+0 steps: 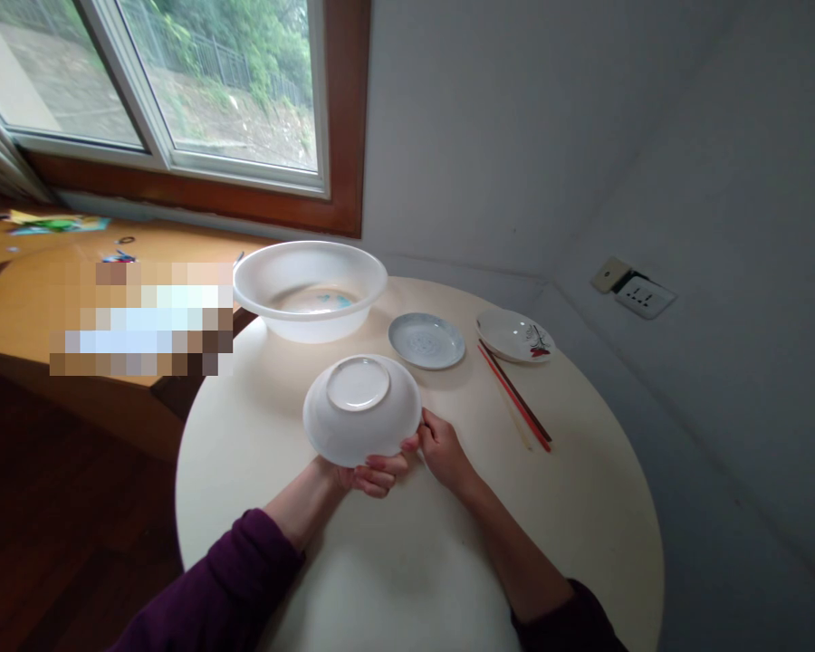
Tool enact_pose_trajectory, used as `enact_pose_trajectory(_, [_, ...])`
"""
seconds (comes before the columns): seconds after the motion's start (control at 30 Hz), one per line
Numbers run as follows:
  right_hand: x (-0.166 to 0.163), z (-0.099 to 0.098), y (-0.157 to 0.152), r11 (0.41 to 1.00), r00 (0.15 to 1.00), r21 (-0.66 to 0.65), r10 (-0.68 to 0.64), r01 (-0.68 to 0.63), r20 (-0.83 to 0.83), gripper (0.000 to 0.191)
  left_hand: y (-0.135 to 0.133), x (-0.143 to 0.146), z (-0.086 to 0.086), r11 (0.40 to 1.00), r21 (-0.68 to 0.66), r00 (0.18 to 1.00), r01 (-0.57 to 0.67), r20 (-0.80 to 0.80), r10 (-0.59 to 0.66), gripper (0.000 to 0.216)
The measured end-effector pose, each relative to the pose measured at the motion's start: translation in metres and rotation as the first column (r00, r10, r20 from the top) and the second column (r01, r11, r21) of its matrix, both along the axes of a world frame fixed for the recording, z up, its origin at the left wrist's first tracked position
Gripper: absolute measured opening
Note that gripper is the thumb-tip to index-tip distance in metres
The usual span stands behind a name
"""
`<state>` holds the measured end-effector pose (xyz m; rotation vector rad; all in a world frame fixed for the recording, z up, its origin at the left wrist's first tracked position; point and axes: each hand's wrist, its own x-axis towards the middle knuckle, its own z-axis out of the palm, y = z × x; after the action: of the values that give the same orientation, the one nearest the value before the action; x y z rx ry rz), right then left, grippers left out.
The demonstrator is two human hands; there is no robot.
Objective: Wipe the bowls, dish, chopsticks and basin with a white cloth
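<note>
A white bowl [363, 426] is held up over the table, tilted so that its underside and round foot ring face me. My left hand [373, 476] grips it at the lower rim, with the fingers curled around the edge. At the right side of the rim my right hand [445, 451] is closed against the bowl, the fingertips partly hidden. The inside of the bowl is turned away from view. Beyond it stands a large translucent white basin [312, 328], with small blue marks visible at its bottom.
A pale grey-blue plate [426, 341] lies behind the bowl. To the right, a white dish [509, 333] with a dark and red pattern sits near several chopsticks [516, 398]. The round white table [407, 580] adjoins a wooden desk [14, 317] and the wall.
</note>
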<state>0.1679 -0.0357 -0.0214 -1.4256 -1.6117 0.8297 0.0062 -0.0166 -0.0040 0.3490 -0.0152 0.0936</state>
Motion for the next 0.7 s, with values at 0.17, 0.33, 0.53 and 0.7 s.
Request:
enact_pose_trajectory(0.17, [-0.0002,0.0009,-0.0005,0.999,1.000,-0.036,0.011,-0.012,-0.028,0.013,-0.0003,-0.0002,0.0004,1.000,-0.013,1.000,-0.010,0.019,0.010,0.017])
enact_pose_trajectory(0.33, [-0.0005,0.0008,-0.0005,1.000,1.000,-0.020,0.004,-0.004,-0.009,0.013,-0.0010,-0.0005,-0.0006,0.999,-0.022,0.999,-0.033,-0.016,0.032,0.020])
enact_pose_trajectory(0.53, [-0.0013,0.0022,-0.0012,1.000,1.000,-0.015,0.000,-0.001,-0.016,0.014,-0.0005,-0.0018,-0.0039,0.999,-0.020,0.999,-0.043,-0.029,0.043,0.018])
enact_pose_trajectory(0.7, [-0.0025,0.0047,-0.0023,1.000,1.000,-0.015,0.008,-0.009,-0.024,0.014,-0.0003,-0.0016,-0.0051,0.999,-0.025,0.998,-0.045,-0.034,0.044,0.018])
